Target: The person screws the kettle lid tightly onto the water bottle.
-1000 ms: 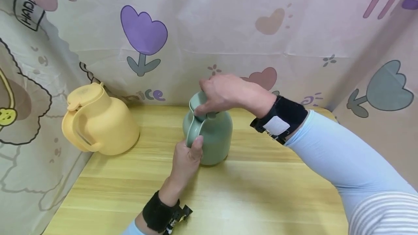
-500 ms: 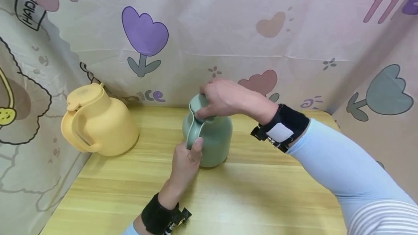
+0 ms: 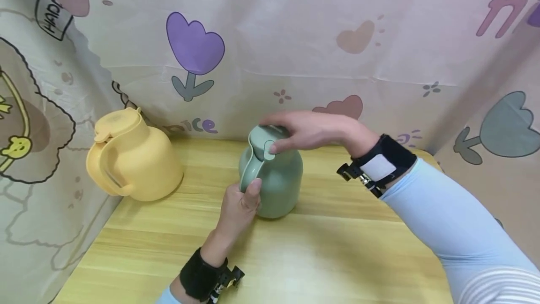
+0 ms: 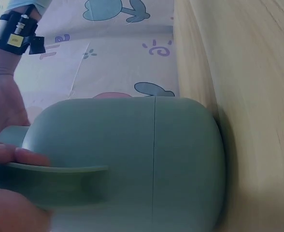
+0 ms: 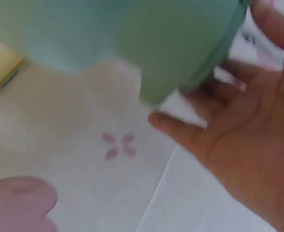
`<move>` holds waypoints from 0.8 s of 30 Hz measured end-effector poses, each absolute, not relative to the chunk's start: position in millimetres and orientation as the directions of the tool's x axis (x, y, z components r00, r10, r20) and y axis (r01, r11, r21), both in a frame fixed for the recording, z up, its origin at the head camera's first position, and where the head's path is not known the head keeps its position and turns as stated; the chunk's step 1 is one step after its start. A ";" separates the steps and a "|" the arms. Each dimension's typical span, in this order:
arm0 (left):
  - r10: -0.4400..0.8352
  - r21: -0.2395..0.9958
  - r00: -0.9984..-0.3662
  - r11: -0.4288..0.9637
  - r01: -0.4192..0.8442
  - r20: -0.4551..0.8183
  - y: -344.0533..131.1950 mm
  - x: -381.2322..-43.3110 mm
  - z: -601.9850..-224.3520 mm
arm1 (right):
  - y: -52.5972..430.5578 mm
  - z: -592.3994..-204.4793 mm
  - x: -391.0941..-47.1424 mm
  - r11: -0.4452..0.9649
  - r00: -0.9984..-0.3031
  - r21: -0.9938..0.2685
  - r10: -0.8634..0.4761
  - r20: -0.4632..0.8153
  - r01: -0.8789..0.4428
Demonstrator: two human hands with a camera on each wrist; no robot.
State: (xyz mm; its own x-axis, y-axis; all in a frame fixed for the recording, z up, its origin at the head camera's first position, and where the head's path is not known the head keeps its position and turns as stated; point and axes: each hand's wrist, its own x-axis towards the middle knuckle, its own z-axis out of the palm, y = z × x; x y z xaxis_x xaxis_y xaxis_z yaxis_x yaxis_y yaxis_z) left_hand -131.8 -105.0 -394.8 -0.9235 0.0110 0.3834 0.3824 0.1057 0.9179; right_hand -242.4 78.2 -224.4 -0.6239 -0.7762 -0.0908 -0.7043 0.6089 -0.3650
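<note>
A sage-green thermos jug [image 3: 281, 186] stands upright on the wooden table, its lid [image 3: 258, 136] on top. My left hand [image 3: 238, 208] grips its handle [image 3: 252, 172], thumb lying along the upper side. In the left wrist view, fingers wrap the handle beside the jug's rounded body [image 4: 108, 133]. Over the lid is my right hand [image 3: 314, 130], with the thumb at the small tab on the lid and the other fingers round the far side. The right wrist view shows that hand [image 5: 253, 140] curved about the green rim, close to the spout [image 5: 156, 89].
To the left stands a yellow jug [image 3: 152, 165] of similar shape, lid on, its handle facing me. A patterned cloth [image 3: 274, 22] hangs behind the table [image 3: 337, 247] and down both sides. Black camera straps circle both wrists.
My right hand has shifted right around the lid, uncovering the lid's top and tab. The tab has come round toward me. The left hand keeps its grip; the view has tilted slightly.
</note>
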 end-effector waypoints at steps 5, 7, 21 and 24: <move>0.008 0.929 -0.936 0.119 0.351 0.352 -105.0 -129.1 -396.9 | 89.4 -235.1 -254.1 0.556 -0.608 -0.483 -0.791 -0.060 -0.676; -0.007 0.927 -0.935 0.130 0.352 0.356 -103.2 -128.1 -397.5 | 89.4 -241.9 -255.1 0.529 -0.608 -0.480 -0.794 0.010 -0.700; -0.092 0.894 -0.898 0.177 0.411 0.431 -90.3 -127.3 -397.3 | 87.3 -259.6 -241.3 0.583 -0.655 -0.307 -0.712 0.251 -0.752; -0.099 0.885 -0.888 0.183 0.427 0.449 -89.1 -124.1 -389.4 | 85.3 -260.7 -241.0 0.588 -0.653 -0.287 -0.710 0.264 -0.756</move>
State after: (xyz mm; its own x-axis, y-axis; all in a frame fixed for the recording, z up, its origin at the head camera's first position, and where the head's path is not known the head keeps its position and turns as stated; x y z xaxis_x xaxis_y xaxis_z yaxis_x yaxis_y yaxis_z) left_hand -124.1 -89.1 -389.4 -0.8881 -0.0986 0.4490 0.4274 0.1828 0.8854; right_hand -241.0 85.3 -260.7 -0.6526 -0.7103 0.2638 -0.7561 0.5881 -0.2871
